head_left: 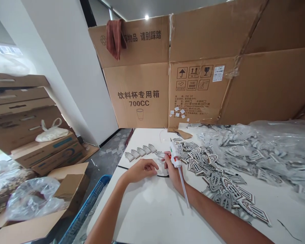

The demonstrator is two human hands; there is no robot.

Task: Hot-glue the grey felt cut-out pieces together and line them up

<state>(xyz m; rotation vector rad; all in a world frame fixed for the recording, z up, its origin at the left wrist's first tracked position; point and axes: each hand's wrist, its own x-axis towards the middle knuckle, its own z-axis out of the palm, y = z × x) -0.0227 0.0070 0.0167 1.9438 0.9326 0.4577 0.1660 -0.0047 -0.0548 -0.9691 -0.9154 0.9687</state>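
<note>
My right hand [173, 172] is closed around a white hot glue gun [175, 155] with a red trigger. Its nozzle points away from me, and a long glue stick [183, 186] juts from its rear toward me. My left hand [140, 170] rests low over the table, fingers curled in toward the thumb; whatever they pinch is too small to make out. A short black strip [163, 176] lies between the hands. Beyond the left hand, several flat grey-and-white house-shaped pieces [143, 149] form a slanting row. A heap of similar pieces [216, 179] spreads right of the glue gun.
Cardboard panels [139, 78] stand behind the white table [142, 210], with a brown cloth [114, 39] draped over them. Plastic-wrapped pieces [256, 152] cover the far right. A blue basket [83, 210] and an open carton [73, 189] stand left of the table.
</note>
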